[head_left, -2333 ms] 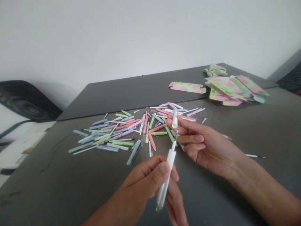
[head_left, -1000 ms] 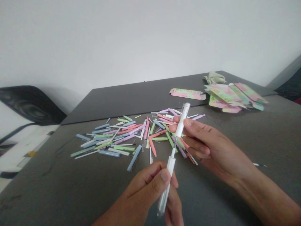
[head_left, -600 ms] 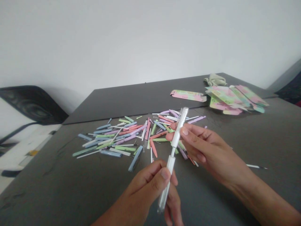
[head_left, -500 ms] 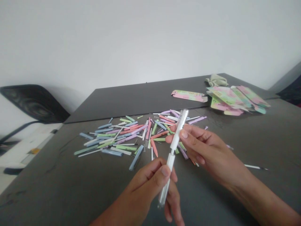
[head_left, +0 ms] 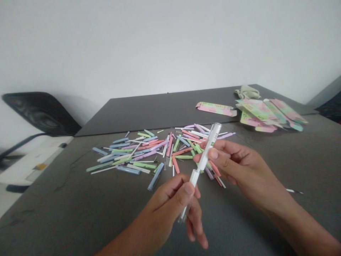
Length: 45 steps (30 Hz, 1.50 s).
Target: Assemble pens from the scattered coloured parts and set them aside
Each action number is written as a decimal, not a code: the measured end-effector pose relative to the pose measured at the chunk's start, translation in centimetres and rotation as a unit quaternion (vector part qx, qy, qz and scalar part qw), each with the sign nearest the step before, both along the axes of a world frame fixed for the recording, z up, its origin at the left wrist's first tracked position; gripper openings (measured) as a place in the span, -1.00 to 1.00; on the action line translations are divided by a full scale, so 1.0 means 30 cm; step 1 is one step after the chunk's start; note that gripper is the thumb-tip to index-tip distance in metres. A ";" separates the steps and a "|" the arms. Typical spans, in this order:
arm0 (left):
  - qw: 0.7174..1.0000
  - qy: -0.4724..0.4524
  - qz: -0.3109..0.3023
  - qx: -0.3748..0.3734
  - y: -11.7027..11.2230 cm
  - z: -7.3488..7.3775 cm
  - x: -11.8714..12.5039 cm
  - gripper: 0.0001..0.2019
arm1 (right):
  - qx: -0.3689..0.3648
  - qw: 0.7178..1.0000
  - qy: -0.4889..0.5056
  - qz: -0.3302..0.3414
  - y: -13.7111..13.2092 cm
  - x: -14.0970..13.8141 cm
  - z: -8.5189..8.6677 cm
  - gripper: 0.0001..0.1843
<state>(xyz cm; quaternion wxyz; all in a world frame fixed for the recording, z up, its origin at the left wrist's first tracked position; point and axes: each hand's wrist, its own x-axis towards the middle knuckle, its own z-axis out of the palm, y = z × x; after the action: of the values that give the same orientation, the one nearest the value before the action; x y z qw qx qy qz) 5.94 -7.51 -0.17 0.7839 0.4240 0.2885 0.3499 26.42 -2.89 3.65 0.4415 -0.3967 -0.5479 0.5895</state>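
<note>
Between my hands a white pen with clear plastic ends slants up to the right, in two parts that almost meet. My left hand [head_left: 170,204] pinches the lower part [head_left: 194,177] between thumb and forefinger, its other fingers hanging loose. My right hand [head_left: 237,163] grips the upper part [head_left: 204,160], which bears small dark printing near its clear top. A thin white piece shows at the narrow joint. Behind the hands, a pile of blue, green, red, purple and white pen parts and refills [head_left: 144,154] lies on the dark table, partly hidden by my right hand.
Flattened pastel cartons [head_left: 262,113] are heaped at the back right, with a crumpled cloth [head_left: 247,92] behind them. A single carton [head_left: 216,109] lies to their left. One loose refill [head_left: 293,191] rests right of my right wrist. A black mesh chair [head_left: 39,112] stands at left.
The gap between the two pen parts has narrowed, with less of the thin white piece showing. My right hand and the upper part have shifted slightly right.
</note>
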 end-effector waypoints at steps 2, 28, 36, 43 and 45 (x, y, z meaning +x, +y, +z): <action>1.000 -0.001 0.002 0.001 0.001 0.001 -0.002 -0.58 | -0.007 1.000 0.000 0.002 -0.005 0.000 -0.001 -0.70; 0.990 0.069 0.064 0.103 0.004 0.019 0.010 -0.61 | 0.026 0.998 0.050 -0.002 -0.045 -0.027 0.034 -0.80; 0.981 0.086 0.079 0.156 -0.001 0.002 0.010 -0.70 | 0.086 0.995 -0.009 -0.041 -0.064 -0.034 0.041 -0.80; 0.970 0.096 0.102 0.200 -0.011 -0.016 0.011 -0.75 | 0.097 0.992 -0.018 -0.075 -0.080 -0.036 0.038 -0.75; 0.967 0.101 0.114 0.204 -0.013 -0.017 0.010 -0.75 | 0.103 0.991 -0.027 -0.084 -0.083 -0.036 0.041 -0.77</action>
<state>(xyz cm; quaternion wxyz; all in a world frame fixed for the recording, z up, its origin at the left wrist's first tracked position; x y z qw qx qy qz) 6.23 -7.92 -0.68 0.6025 0.5725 0.3350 0.4438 25.34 -5.36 4.87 0.5134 -0.4095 -0.5822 0.4794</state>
